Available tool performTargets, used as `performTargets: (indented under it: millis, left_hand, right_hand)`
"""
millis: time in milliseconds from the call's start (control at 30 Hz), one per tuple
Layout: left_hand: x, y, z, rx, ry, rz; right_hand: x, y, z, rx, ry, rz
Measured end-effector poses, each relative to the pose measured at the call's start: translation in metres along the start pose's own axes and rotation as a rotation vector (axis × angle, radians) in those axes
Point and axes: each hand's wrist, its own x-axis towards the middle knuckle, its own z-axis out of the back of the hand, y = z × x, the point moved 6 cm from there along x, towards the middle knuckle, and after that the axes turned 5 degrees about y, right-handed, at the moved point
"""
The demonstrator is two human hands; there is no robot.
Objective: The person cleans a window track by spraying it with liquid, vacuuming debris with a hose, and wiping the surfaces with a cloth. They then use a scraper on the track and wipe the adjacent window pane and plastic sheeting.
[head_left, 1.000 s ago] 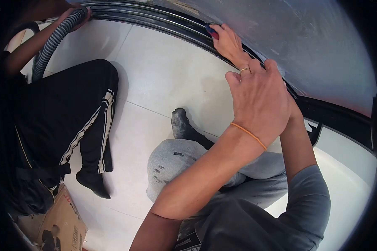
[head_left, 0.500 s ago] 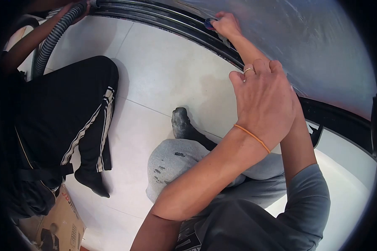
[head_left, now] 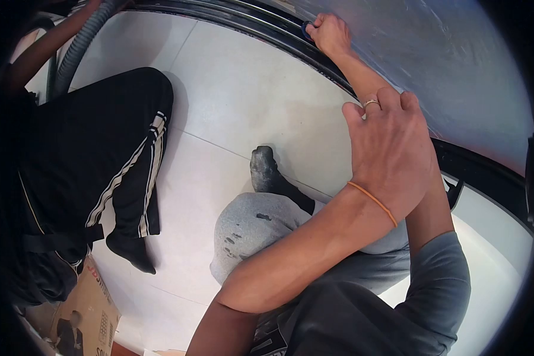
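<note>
My right hand (head_left: 332, 37) is closed round a small dark blue object (head_left: 306, 29), which shows only at its edge beside the black ridged strip (head_left: 267, 38). That hand is at the border between the strip and a large grey panel (head_left: 439, 71) with a wrinkled film-like surface. Nearer to me, my left hand (head_left: 391, 142) lies back up across my right forearm, its fingers bent and slightly apart. The tips of those fingers are hidden, and nothing shows in them. It has a ring on one finger and an orange band at the wrist.
At the left sits another person in black striped trousers (head_left: 95, 136), with an arm beside a grey corrugated hose (head_left: 80, 53). A cardboard box (head_left: 95, 302) stands at the lower left. My bent grey-clad knee (head_left: 249, 231) and dark-socked foot (head_left: 264, 169) are over the pale tiled floor (head_left: 219, 89).
The view has shifted slightly, with the floor, knee and left hand now farther right. A pale thing beneath my right hand no longer shows. The other person's hose sits higher in the picture.
</note>
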Motion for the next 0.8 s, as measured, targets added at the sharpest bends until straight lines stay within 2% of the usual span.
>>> performTargets:
  millis: [133,233,433,633,800]
  left_hand:
    - [-0.002,-0.006,-0.009,-0.001,0.033,-0.024]
    - [-0.004,-0.006,-0.013,0.006,0.043,-0.024]
    - [-0.001,-0.003,-0.009,0.012,0.023,-0.012]
    - [0.000,-0.007,-0.011,0.021,0.050,-0.025]
    - [-0.007,-0.010,-0.018,0.024,0.067,-0.043]
  right_hand:
    - [0.000,-0.001,-0.005,-0.020,-0.031,0.071]
    - [0.003,-0.002,-0.005,0.022,0.027,0.014]
    - [-0.002,-0.014,-0.004,0.161,-0.012,-0.076]
    - [0.001,-0.012,-0.010,0.073,-0.067,0.042]
    - [-0.001,-0.013,-0.012,0.071,-0.082,0.021]
